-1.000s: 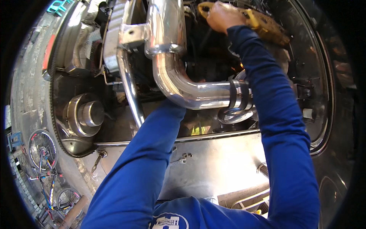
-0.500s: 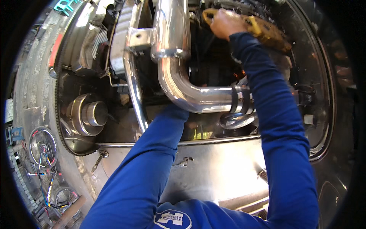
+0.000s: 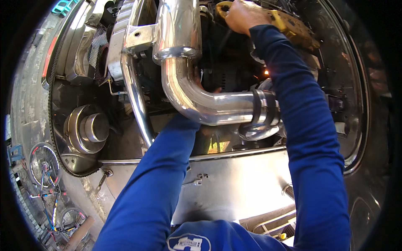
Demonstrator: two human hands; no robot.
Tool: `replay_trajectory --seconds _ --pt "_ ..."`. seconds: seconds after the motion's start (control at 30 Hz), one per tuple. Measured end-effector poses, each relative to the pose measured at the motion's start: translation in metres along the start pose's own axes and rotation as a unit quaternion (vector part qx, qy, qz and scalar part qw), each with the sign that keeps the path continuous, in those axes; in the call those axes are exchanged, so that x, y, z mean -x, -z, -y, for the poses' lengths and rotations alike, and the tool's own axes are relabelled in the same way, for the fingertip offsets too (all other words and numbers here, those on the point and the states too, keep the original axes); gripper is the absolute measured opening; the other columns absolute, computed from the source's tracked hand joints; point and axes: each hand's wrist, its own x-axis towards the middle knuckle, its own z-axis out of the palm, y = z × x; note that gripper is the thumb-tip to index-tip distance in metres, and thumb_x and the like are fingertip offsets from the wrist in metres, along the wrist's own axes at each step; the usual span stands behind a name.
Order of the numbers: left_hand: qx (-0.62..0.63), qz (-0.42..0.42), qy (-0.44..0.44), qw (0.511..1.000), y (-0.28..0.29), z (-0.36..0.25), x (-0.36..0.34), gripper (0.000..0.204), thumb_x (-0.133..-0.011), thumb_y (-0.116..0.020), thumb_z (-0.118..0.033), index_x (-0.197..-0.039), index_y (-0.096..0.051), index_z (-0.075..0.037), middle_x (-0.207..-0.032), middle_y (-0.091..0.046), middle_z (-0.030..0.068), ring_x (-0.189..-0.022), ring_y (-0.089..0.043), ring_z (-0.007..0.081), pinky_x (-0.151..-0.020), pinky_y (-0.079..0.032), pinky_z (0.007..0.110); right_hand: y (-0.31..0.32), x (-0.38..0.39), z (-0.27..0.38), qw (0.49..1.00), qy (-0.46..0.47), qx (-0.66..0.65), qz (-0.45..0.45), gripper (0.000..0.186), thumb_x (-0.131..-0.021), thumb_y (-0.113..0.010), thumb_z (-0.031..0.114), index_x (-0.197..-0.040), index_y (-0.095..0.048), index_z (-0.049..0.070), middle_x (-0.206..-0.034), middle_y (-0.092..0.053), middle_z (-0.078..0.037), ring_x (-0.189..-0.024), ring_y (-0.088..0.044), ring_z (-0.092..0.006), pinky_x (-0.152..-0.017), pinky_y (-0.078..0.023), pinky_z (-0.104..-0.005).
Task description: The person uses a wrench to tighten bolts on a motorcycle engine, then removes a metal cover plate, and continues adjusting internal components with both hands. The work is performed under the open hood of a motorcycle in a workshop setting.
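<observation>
My left hand (image 3: 197, 77) reaches beneath a polished metal pipe (image 3: 186, 94) in a vehicle's engine bay. The pipe hides most of that hand; only slivers of skin show past the bend, so its grip is hidden. At the top right, my right hand (image 3: 246, 17) is curled over the end of a yellow metal engine part (image 3: 293, 32), its fingers bent around the edge. Between the hands lies the dark engine interior, with a small orange glow (image 3: 266, 72) near my right sleeve. Black clamps (image 3: 264, 106) circle the pipe's right end.
A shiny round canister (image 3: 87, 129) sits at the bay's left. Small wrench-like tools (image 3: 200, 180) lie on the metal front panel (image 3: 234, 184) before me. A bicycle (image 3: 48, 188) rests on the ground at far left. A thinner chrome tube (image 3: 136, 96) runs beside the big pipe.
The view has shifted slightly, so the engine bay appears a little farther left. Bits of my left hand now show beside the pipe bend. My right hand stays at the yellow part.
</observation>
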Motion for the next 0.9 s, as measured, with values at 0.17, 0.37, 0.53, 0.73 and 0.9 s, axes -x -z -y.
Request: replay_trajectory --seconds 0.17,0.37,0.53,0.73,0.9 --pt "0.016 -0.014 -0.014 1.000 0.008 0.005 0.003 0.080 -0.088 -0.073 -0.042 -0.155 -0.044 -0.008 -0.123 -0.063 0.0287 -0.101 -0.061 0.0391 -0.088 -0.048 0.053 0.026 0.025 0.011 0.999 -0.043 -0.006 -0.003 0.041 -0.095 -0.056 0.030 -0.123 -0.072 0.004 -0.125 -0.070 -0.025 -0.117 -0.068 -0.0411 -0.102 -0.053 -0.0498" --pt "0.034 -0.011 -0.018 0.999 0.006 0.017 0.007 0.080 -0.089 -0.073 -0.041 -0.155 -0.043 -0.008 -0.121 -0.064 0.0282 -0.097 -0.063 0.0379 -0.085 -0.050 0.052 0.030 0.029 0.015 0.998 -0.056 -0.012 0.001 0.040 -0.096 -0.057 0.029 -0.125 -0.072 0.006 -0.126 -0.071 -0.021 -0.118 -0.068 -0.0387 -0.103 -0.053 -0.0490" --pt "0.059 0.003 -0.012 0.998 0.001 0.035 0.012 0.079 -0.089 -0.073 -0.040 -0.155 -0.043 -0.008 -0.119 -0.065 0.0278 -0.094 -0.065 0.0368 -0.082 -0.052 0.052 0.021 0.030 0.006 0.990 -0.014 -0.123 -0.072 0.027 -0.093 -0.057 0.026 -0.110 -0.077 0.024 -0.113 -0.075 -0.015 -0.109 -0.071 -0.0327 -0.096 -0.055 -0.0432" --pt "0.100 0.045 0.013 0.994 -0.013 0.076 0.013 0.079 -0.090 -0.072 -0.039 -0.156 -0.042 -0.008 -0.117 -0.066 0.0273 -0.089 -0.067 0.0356 -0.079 -0.053 0.051 0.026 0.033 0.009 0.990 -0.006 -0.124 -0.071 0.027 -0.094 -0.057 0.027 -0.110 -0.077 0.021 -0.114 -0.075 -0.015 -0.110 -0.071 -0.0325 -0.097 -0.054 -0.0429" --pt "0.098 0.056 0.009 0.994 -0.004 0.079 0.008 0.076 -0.090 -0.071 -0.034 -0.155 -0.043 -0.009 -0.109 -0.068 0.0241 -0.081 -0.068 0.0316 -0.073 -0.055 0.048 0.031 0.036 0.010 0.985 -0.017 -0.145 -0.090 0.025 -0.094 -0.056 0.025 -0.107 -0.077 0.020 -0.112 -0.075 -0.016 -0.109 -0.071 -0.0328 -0.096 -0.055 -0.0426"
